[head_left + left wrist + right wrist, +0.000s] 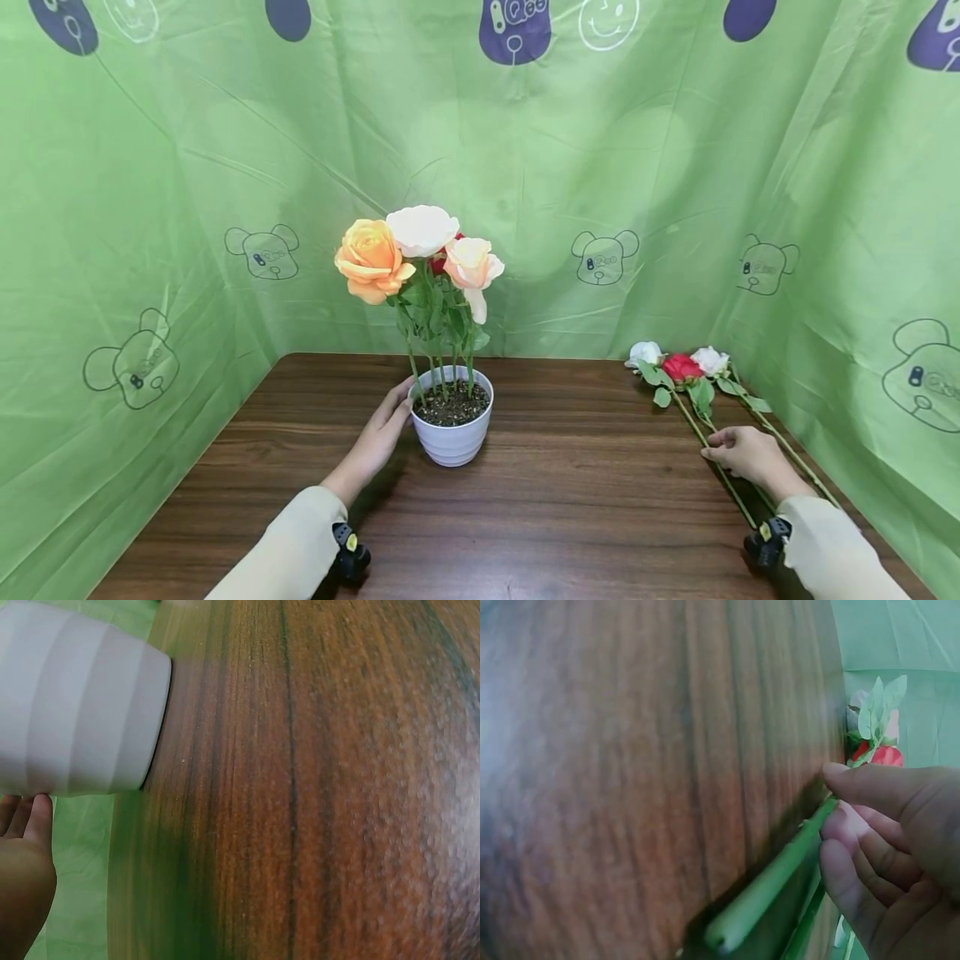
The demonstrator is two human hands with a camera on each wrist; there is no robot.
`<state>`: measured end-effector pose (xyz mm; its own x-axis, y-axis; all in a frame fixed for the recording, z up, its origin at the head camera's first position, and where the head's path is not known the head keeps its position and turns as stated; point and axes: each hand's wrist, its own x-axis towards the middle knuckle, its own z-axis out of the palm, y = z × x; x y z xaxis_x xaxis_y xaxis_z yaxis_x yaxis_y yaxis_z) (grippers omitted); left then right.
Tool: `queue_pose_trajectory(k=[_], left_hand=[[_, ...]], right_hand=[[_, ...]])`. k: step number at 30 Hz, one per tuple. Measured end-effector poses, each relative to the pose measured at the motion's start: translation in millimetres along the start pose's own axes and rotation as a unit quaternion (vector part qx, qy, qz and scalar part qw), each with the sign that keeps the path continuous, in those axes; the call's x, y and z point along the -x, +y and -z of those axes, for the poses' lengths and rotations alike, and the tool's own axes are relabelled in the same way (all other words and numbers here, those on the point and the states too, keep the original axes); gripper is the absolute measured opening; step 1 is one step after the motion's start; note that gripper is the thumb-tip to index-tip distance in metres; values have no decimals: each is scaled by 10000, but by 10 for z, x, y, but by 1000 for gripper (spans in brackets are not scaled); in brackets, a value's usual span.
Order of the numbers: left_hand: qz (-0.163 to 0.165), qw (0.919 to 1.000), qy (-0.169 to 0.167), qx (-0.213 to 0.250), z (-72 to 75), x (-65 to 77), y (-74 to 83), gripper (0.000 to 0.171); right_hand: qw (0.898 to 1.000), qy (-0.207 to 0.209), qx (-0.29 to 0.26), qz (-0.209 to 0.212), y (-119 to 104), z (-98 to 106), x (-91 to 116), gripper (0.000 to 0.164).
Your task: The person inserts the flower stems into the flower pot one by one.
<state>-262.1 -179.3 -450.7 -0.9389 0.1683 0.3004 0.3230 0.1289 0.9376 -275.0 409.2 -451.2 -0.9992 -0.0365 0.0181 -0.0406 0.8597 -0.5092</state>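
Note:
A white ribbed flowerpot (452, 442) with dark soil stands upright on the table, holding an orange rose (371, 260), a white rose (422, 231), a peach rose (472, 265) and a partly hidden red one. My left hand (382, 433) rests against the pot's left side, fingers extended; the left wrist view shows its fingertips touching the pot (82, 705). On the right, my right hand (746, 457) pinches a green rose stem (772, 881) between thumb and fingers. Which bloom that stem carries is unclear. Beyond the hand lie a red rose (681, 367) and two whitish ones.
A brown wooden table (570, 500) carries everything. Green printed cloth (525, 150) hangs behind it and along both sides. Another stem (798, 458) lies to the right of my right hand, near the table's right edge.

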Motion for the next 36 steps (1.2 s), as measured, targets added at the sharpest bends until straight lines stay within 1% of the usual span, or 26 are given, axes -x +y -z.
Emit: queue_pose_trajectory(k=[6,8,11,18,26,31,36], left_hand=[[-34,10000,-13,38,-1,4,7,50],[-17,10000,-18,32,0,8,11,50],[18,10000,-4,6,-4,7,6,50],[19,10000,13,17,-2,7,6,50],[12,10000,-47,31,8,-1,-5,51],[-26,10000,-43,30,9,-6,-15,51],[-25,10000,-53,20,7,1,-9,51]], right_hand=[[9999,-72,-90,19,-6,-7,-6,25],[9999,-63,-89,27,-21,-1,2,23],[9999,-42,-101,44,-37,5,21,24],[9987,16,-501,86,-94,35,47,24],[9992,-1,-378,102,-122,76,37,26],[9989,-62,-450,106,-168,110,36,29],[9989,-36,-470,81,-236,158,53,30]])
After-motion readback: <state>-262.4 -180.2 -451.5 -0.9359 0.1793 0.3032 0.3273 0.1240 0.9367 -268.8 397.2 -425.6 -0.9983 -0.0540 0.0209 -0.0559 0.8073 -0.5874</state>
